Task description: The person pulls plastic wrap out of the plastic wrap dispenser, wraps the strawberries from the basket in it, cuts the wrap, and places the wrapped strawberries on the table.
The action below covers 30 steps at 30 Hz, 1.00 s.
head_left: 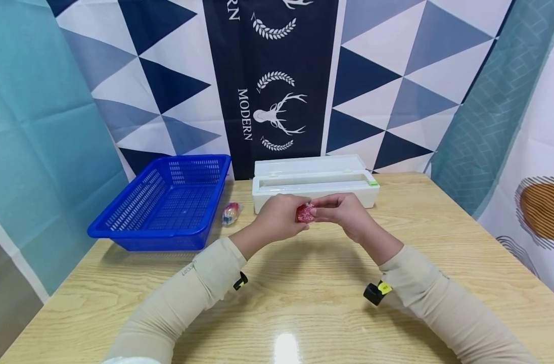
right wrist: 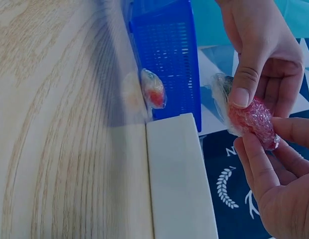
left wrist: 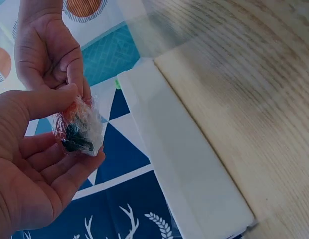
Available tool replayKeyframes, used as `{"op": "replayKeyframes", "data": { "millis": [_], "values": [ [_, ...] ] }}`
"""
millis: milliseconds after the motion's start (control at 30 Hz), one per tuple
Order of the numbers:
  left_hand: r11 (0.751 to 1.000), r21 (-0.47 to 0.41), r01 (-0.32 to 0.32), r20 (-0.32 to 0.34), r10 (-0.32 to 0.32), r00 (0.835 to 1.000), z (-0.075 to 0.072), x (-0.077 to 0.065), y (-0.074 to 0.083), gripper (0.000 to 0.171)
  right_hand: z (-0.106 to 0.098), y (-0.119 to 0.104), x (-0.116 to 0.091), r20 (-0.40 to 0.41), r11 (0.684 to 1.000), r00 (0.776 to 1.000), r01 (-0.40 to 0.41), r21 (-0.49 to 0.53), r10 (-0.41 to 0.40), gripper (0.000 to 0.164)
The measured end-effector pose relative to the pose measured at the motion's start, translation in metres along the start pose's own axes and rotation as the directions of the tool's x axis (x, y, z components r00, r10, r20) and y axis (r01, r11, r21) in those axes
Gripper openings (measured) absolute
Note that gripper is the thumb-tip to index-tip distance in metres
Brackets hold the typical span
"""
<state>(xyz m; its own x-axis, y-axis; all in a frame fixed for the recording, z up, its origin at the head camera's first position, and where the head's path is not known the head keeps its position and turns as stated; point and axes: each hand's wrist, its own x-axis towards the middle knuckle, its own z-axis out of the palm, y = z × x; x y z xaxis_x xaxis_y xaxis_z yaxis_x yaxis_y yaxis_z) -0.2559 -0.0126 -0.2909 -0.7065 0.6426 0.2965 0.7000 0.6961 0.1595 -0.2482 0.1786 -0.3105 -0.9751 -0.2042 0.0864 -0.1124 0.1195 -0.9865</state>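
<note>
Above the table in the head view, both hands meet at a small bundle (head_left: 306, 213) wrapped in clear plastic film. My left hand (head_left: 281, 217) grips it between thumb and fingers. The fingertips of my right hand (head_left: 347, 210) pinch its other end. Seen from the left wrist, the wrapped bundle (left wrist: 78, 127) shows red, white and dark green under crinkled film. From the right wrist view its red side (right wrist: 251, 119) faces the camera, with the left thumb pressing on top. What lies inside the film is hard to make out.
A white long box (head_left: 315, 192) with its lid raised and a green tab stands behind the hands. At the left sits a blue perforated basket (head_left: 158, 232). Between them lies a second film-wrapped piece (head_left: 231, 213), red, yellow and blue. Patterned cloth (head_left: 163, 76) hangs behind.
</note>
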Motion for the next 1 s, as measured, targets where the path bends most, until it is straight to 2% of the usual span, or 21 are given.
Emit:
{"op": "replayKeyframes", "data": {
  "millis": [233, 333, 400, 433, 467, 500, 567, 633, 667, 700, 767, 833, 933, 1000],
  "values": [
    [1.000, 0.002, 0.025, -0.015, -0.025, 1.000, 0.000, -0.002, -0.002, 0.047, 0.000, -0.001, -0.001, 0.066, 0.996, 0.998, 0.011, -0.084, -0.005, 0.043],
    [0.999, -0.006, 0.041, -0.014, -0.041, 0.999, -0.001, -0.004, -0.004, 0.047, -0.001, -0.003, -0.003, 0.088, 0.980, 0.996, 0.029, -0.197, -0.012, 0.047],
    [0.999, -0.004, 0.049, -0.015, -0.049, 0.999, -0.002, -0.005, -0.005, 0.047, -0.002, -0.004, -0.005, 0.094, 0.941, 0.994, 0.082, -0.328, -0.053, 0.049],
    [0.998, -0.001, 0.055, -0.015, -0.055, 0.998, -0.003, -0.006, -0.006, 0.048, -0.003, -0.003, -0.006, 0.095, 0.905, 0.992, 0.118, -0.408, -0.087, 0.050],
    [0.998, 0.003, 0.060, -0.015, -0.060, 0.998, -0.003, -0.007, -0.007, 0.048, -0.004, -0.003, -0.007, 0.105, 0.854, 0.986, 0.167, -0.493, -0.132, 0.051],
    [0.998, 0.004, 0.066, -0.012, -0.066, 0.998, -0.004, -0.007, -0.008, 0.048, -0.005, -0.003, -0.008, 0.122, 0.786, 0.976, 0.218, -0.578, -0.180, 0.052],
    [0.997, 0.012, 0.081, -0.003, -0.081, 0.997, -0.004, -0.009, -0.011, 0.049, -0.007, -0.002, -0.010, 0.167, 0.623, 0.946, 0.309, -0.718, -0.277, 0.054],
    [0.995, 0.018, 0.098, 0.007, -0.098, 0.995, -0.005, -0.011, -0.013, 0.048, -0.009, -0.002, -0.012, 0.223, 0.474, 0.909, 0.379, -0.795, -0.353, 0.054],
    [0.994, 0.023, 0.109, 0.013, -0.109, 0.994, -0.005, -0.012, -0.014, 0.048, -0.010, -0.002, -0.013, 0.254, 0.414, 0.889, 0.410, -0.813, -0.382, 0.054],
    [0.992, 0.028, 0.121, 0.017, -0.122, 0.992, -0.006, -0.013, -0.016, 0.048, -0.011, -0.002, -0.013, 0.283, 0.370, 0.870, 0.438, -0.819, -0.403, 0.054],
    [0.988, 0.038, 0.152, 0.022, -0.153, 0.988, -0.006, -0.015, -0.018, 0.048, -0.014, -0.001, -0.015, 0.330, 0.311, 0.839, 0.483, -0.819, -0.433, 0.053],
    [0.982, 0.045, 0.186, 0.023, -0.187, 0.982, -0.007, -0.017, -0.021, 0.048, -0.017, -0.001, -0.015, 0.367, 0.276, 0.814, 0.518, -0.810, -0.449, 0.052],
    [0.971, 0.054, 0.233, 0.019, -0.235, 0.972, -0.007, -0.020, -0.025, 0.048, -0.021, 0.001, -0.017, 0.402, 0.252, 0.795, 0.547, -0.798, -0.455, 0.051],
    [0.965, 0.057, 0.254, 0.014, -0.256, 0.967, -0.006, -0.021, -0.029, 0.047, -0.023, 0.002, -0.018, 0.409, 0.250, 0.792, 0.554, -0.794, -0.454, 0.052]
  ]
}}
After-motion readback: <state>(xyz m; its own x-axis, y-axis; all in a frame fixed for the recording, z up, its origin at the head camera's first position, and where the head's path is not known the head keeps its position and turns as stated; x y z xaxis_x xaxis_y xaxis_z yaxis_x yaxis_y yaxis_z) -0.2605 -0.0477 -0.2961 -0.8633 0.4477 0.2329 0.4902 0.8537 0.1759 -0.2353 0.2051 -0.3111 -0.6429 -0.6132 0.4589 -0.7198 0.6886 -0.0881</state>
